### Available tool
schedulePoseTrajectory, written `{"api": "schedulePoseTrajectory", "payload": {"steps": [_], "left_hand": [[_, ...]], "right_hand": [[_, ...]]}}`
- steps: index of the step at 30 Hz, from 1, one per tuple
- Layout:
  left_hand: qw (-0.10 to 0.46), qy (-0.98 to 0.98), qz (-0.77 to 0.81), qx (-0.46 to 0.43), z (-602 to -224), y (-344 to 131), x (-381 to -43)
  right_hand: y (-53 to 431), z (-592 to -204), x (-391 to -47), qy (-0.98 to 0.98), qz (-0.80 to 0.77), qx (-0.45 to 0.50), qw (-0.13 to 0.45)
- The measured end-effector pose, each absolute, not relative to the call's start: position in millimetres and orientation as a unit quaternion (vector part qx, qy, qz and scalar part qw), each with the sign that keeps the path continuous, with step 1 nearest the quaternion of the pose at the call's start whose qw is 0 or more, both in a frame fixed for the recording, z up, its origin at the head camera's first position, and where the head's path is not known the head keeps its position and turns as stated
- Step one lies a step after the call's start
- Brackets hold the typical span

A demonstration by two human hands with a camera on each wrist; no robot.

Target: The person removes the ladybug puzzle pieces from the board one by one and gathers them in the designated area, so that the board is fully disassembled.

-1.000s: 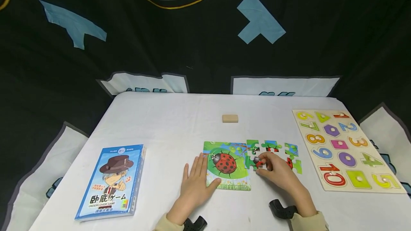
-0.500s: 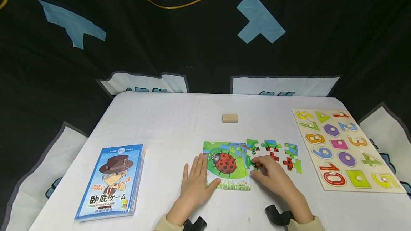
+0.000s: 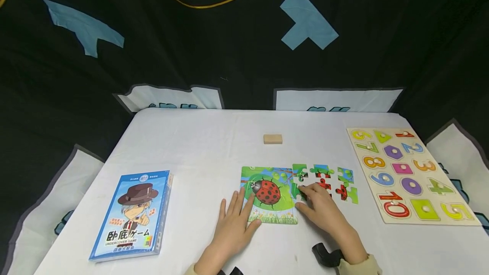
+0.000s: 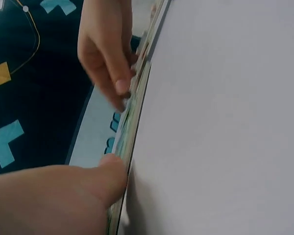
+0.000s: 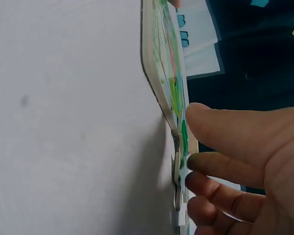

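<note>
A square ladybug puzzle [image 3: 267, 192] lies on the white table. My left hand [image 3: 234, 230] rests at its left edge with spread fingers, the fingertips over the picture's left side. In the left wrist view the left thumb [image 4: 110, 178] touches the puzzle's edge. Just right of the puzzle, my right hand [image 3: 322, 209] has its thumb and forefinger around a green puzzle piece [image 3: 295, 190], partly covered by the fingers. More loose puzzle pieces [image 3: 345, 175] with ladybug parts lie behind and beside that hand. The right wrist view shows the right fingers [image 5: 220, 164] curled near the thin pieces.
At the right stands a wooden number board [image 3: 410, 177] with coloured digits and shapes. A blue boxed card game [image 3: 131, 215] lies at the left. A small wooden block [image 3: 273, 139] sits behind the puzzle. Dark patterned cloth [image 3: 214, 46] hangs beyond the table.
My right hand has shifted left toward the ladybug puzzle, uncovering red pieces on its right. My left fingers have slid slightly further onto the picture.
</note>
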State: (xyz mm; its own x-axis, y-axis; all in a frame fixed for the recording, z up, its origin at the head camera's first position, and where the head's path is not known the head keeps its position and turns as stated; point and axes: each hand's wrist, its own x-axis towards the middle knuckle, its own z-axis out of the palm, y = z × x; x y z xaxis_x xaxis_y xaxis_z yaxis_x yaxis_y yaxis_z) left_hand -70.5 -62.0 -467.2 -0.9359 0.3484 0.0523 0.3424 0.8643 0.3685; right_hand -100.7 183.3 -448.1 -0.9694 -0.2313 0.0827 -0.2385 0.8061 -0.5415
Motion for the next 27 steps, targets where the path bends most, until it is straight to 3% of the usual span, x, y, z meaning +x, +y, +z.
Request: {"api": "schedulePoseTrajectory", "payload": {"steps": [14,27], "left_hand": [[0.019,0.961,0.174,0.216,-470,-66,-51],[0.033,0.964,0.171,0.202,-469,-64,-51]], "right_hand": [[172,-450,-93,-0.937,0.282,0.204,-0.003],[169,-451,-91,-0.927,0.327,0.183,-0.025]]}}
